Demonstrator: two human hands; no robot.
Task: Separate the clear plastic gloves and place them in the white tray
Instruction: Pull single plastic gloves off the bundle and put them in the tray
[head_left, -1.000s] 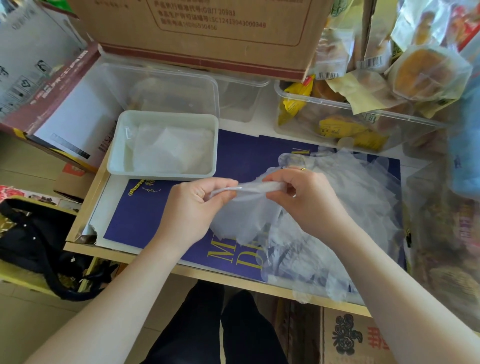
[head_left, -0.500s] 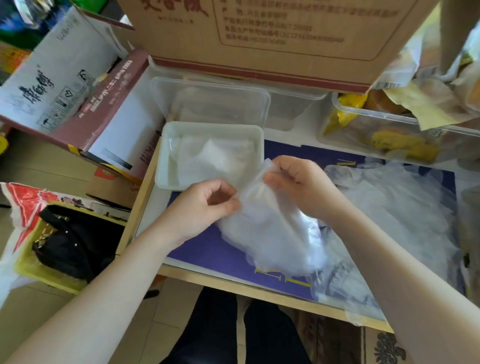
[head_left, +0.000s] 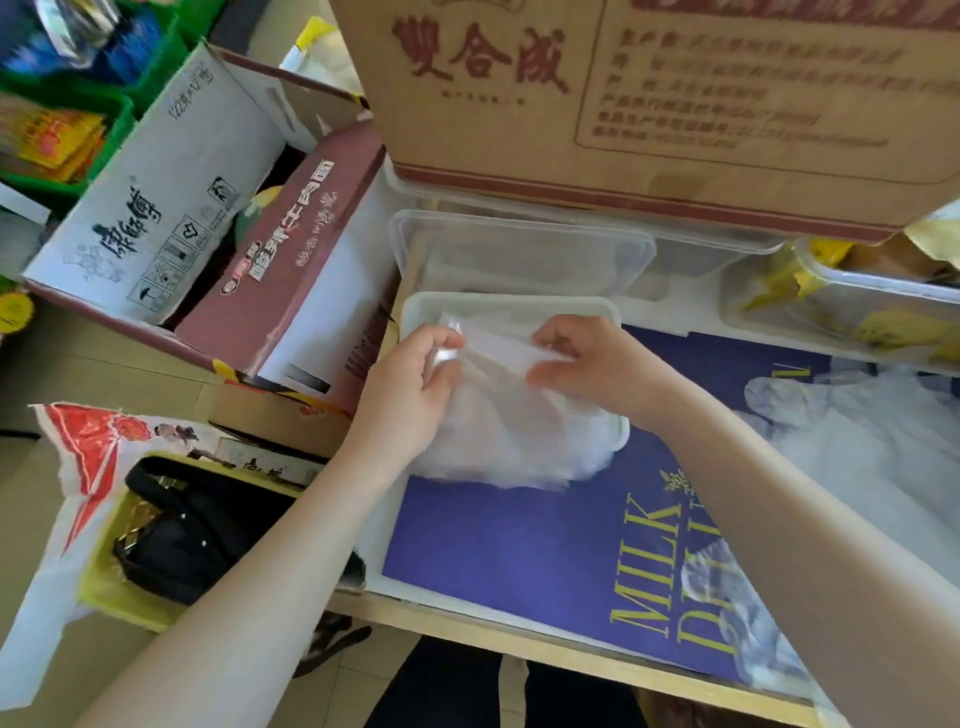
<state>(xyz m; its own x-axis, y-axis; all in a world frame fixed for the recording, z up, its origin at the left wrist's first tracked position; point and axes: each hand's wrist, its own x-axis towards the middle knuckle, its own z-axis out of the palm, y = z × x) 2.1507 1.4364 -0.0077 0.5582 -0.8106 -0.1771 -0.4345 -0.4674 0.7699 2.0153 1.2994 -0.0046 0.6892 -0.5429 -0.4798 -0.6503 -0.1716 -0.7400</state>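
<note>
A clear plastic glove (head_left: 511, 421) hangs spread over the white tray (head_left: 498, 303), its lower end drooping past the tray's near rim onto the blue sheet. My left hand (head_left: 410, 387) pinches the glove's left top corner. My right hand (head_left: 592, 364) pinches the right top corner. Both hands are over the tray. A pile of clear gloves (head_left: 852, 447) lies on the right of the blue sheet, partly behind my right forearm. What lies in the tray under the held glove is hidden.
A clear lidded container (head_left: 519, 249) sits just behind the tray, under a big brown carton (head_left: 675, 93). A maroon and white open box (head_left: 244, 249) stands left. A food tub (head_left: 857, 312) is at the right. A black bag (head_left: 192, 540) lies below the table's wooden edge (head_left: 519, 639).
Both hands carried the glove from above the pile leftward and away from me to over the white tray. The view swung left with them.
</note>
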